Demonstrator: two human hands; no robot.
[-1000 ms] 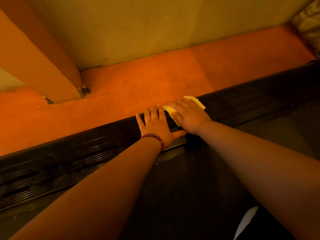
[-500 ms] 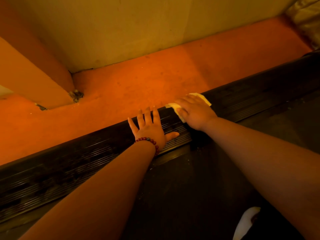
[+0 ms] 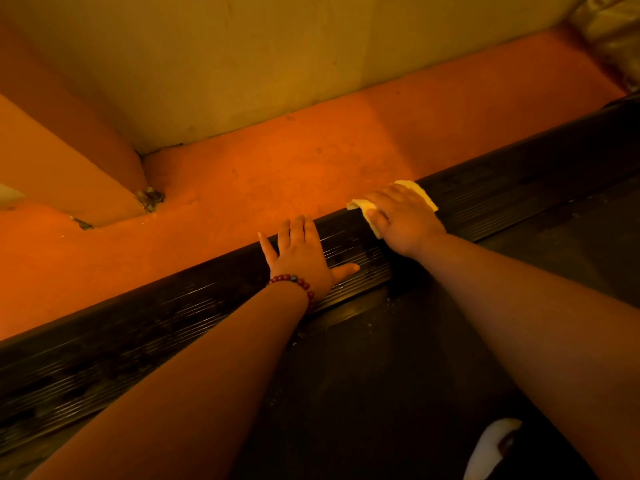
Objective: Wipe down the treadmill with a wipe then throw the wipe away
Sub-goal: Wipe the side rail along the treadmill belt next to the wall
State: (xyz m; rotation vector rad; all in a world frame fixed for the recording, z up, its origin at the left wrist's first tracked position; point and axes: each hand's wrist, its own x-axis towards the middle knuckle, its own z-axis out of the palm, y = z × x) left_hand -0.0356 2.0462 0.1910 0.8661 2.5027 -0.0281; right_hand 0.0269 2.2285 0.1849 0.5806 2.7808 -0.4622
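Where the ribbed treadmill rail [image 3: 138, 334] runs beside the belt [image 3: 381, 375], I note the pale wipe [image 3: 420, 195] lying on it, pinned under the right hand [image 3: 401, 220]. Its fingers [image 3: 388, 195] are nearly straight, pressing down rather than curling round it. Left hand [image 3: 301, 254] rests just beside on the same rail, fingers spread flat and holding nothing. Beaded bracelet [image 3: 294, 281] at its wrist. Orange floor [image 3: 277, 174] beyond the rail.

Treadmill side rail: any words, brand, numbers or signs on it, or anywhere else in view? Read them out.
None can be read: the ribbed side rail, the belt, the wipe under the right hand, the bead bracelet, the wall and the floor show no lettering.
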